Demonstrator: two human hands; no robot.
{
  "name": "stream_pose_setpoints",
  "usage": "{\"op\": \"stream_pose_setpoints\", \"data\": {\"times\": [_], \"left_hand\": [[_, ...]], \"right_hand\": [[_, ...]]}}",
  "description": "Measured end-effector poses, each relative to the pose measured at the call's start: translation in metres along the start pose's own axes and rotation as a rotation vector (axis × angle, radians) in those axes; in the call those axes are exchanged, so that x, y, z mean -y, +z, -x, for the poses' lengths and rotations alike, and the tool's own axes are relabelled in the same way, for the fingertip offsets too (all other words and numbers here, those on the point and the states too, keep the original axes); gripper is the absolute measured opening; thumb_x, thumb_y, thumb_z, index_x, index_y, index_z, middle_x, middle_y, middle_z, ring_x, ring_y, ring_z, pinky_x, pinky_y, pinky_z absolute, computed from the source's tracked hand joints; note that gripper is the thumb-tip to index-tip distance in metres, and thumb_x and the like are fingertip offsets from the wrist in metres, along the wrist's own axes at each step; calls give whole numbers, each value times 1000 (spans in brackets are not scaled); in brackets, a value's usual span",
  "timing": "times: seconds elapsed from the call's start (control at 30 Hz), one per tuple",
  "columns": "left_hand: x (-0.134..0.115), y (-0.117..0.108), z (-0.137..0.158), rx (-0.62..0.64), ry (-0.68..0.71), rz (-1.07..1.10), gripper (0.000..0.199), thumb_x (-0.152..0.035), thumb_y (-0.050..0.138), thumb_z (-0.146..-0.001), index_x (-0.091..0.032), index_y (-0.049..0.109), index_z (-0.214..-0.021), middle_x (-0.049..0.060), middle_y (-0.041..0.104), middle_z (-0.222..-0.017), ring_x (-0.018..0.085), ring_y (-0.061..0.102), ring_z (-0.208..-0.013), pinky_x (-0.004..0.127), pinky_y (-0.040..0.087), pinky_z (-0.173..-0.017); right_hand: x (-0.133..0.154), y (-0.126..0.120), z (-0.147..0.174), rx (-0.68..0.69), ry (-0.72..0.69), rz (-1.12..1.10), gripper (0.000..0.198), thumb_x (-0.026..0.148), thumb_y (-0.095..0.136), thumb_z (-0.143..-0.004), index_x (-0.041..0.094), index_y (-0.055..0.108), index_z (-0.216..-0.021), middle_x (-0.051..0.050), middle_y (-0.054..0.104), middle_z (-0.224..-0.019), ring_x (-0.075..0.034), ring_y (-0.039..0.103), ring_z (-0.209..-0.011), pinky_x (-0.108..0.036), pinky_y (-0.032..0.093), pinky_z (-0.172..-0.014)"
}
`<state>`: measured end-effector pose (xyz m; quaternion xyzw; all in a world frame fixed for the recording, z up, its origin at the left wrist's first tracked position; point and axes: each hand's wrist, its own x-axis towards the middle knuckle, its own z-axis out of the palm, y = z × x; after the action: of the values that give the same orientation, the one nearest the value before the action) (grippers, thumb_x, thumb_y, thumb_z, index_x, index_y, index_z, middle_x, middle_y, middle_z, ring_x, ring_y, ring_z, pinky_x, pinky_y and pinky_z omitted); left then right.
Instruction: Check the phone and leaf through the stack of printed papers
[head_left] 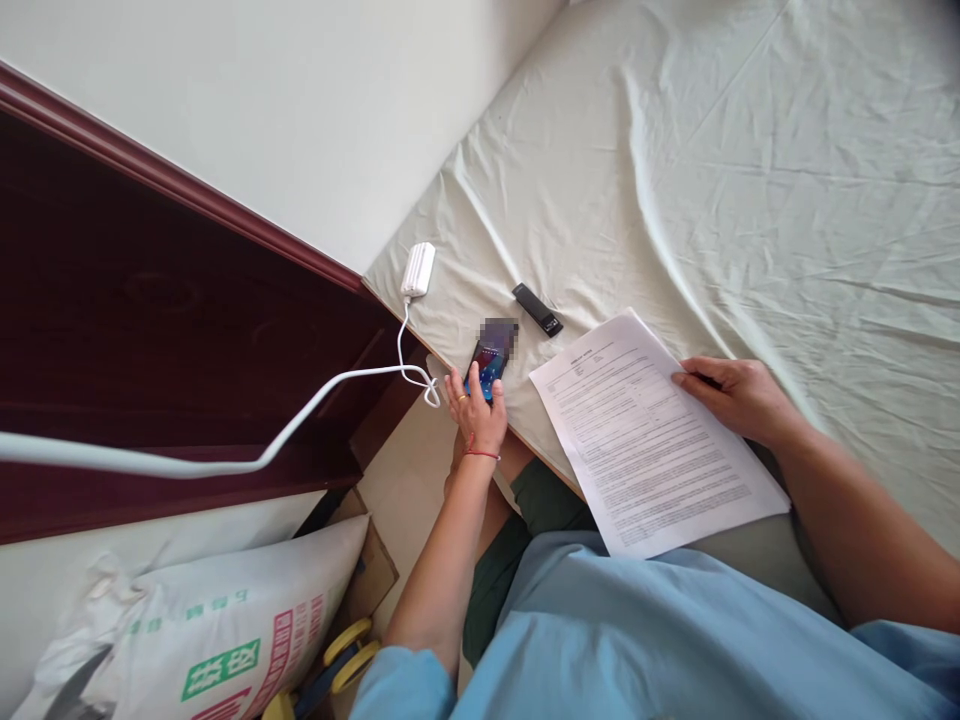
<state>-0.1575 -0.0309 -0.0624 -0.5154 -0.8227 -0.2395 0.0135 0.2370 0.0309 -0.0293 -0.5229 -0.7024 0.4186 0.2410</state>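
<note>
We see a wrinkled matt cloth bedsheet (750, 200), matt printed paper (645, 450), a glossy glass-faced phone (489, 368), a glossy dark wood headboard (150, 330), and a smooth white plastic cable (225, 465).

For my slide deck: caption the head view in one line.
Left hand grips a smartphone at the bed edge; right hand rests on a printed sheet.

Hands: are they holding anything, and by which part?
The left hand grips the phone by its near end. The right hand rests on the paper's right edge; no lift is visible.
</note>
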Motion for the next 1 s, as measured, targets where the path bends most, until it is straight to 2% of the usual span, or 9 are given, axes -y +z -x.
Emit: {"op": "stream_pose_setpoints", "data": {"times": [0.23,0.33,0.4,0.47,0.63,0.73,0.83,0.93,1.0], "left_hand": [[-17,-13,53,-124,152,114,67,-59,47,-105,-6,55,-146,32,46,-162,38,34,-160,58,29,-132],[-35,-24,79,-81,61,251,66,-69,45,-103,-14,58,-136,29,53,-153,34,59,-136,51,49,-114],[-49,-31,92,73,-28,488,66,-73,47,-101,-17,59,-134,25,59,-144,24,69,-99,41,58,-89],[-63,-36,101,290,-144,745,63,-75,50,-100,-20,60,-129,18,68,-129,15,63,-75,33,55,-71],[-91,-36,113,656,-365,1086,67,-82,59,-92,-21,64,-120,0,63,-81,8,49,-55,22,34,-49],[-102,-32,117,704,-437,1153,58,-75,71,-89,-20,67,-106,-6,51,-68,6,43,-53,19,31,-48],[-109,-30,119,653,-475,1184,54,-67,80,-85,-20,72,-109,-3,64,-76,7,48,-57,20,40,-52],[-113,-30,122,687,-486,1228,57,-63,84,-83,-16,79,-115,8,81,-100,19,73,-85,32,58,-83],[-116,-31,125,716,-484,1244,56,-61,85,-82,-14,82,-111,13,83,-111,29,76,-107,44,56,-105]], "right_hand": [[2,-5,4,12,187,-356,35,59,73,-91,24,74,-88,-1,66,-74,-18,59,-66,-30,49,-57],[1,-6,6,-57,277,-541,34,56,81,-87,23,76,-94,-2,70,-79,-18,62,-68,-28,51,-57],[0,-5,6,-103,314,-622,32,53,84,-84,24,77,-94,-1,70,-79,-16,62,-67,-27,51,-56],[-2,-4,5,-142,334,-672,31,50,86,-82,23,78,-95,0,70,-79,-15,61,-66,-26,50,-55],[-6,-3,2,-235,326,-694,28,46,87,-82,22,79,-94,0,69,-79,-13,58,-65,-23,47,-54],[-4,-5,1,-250,327,-697,23,43,85,-84,22,78,-92,0,69,-79,-12,56,-65,-23,46,-54],[0,-6,1,-262,339,-759,21,41,85,-83,23,76,-89,-1,69,-77,-13,55,-62,-25,45,-52],[2,-5,1,-273,355,-825,21,40,85,-82,23,74,-86,0,70,-77,-13,55,-60,-26,45,-53],[2,-4,2,-274,362,-839,20,39,86,-83,24,74,-85,0,71,-77,-13,55,-60,-26,45,-53]]}}
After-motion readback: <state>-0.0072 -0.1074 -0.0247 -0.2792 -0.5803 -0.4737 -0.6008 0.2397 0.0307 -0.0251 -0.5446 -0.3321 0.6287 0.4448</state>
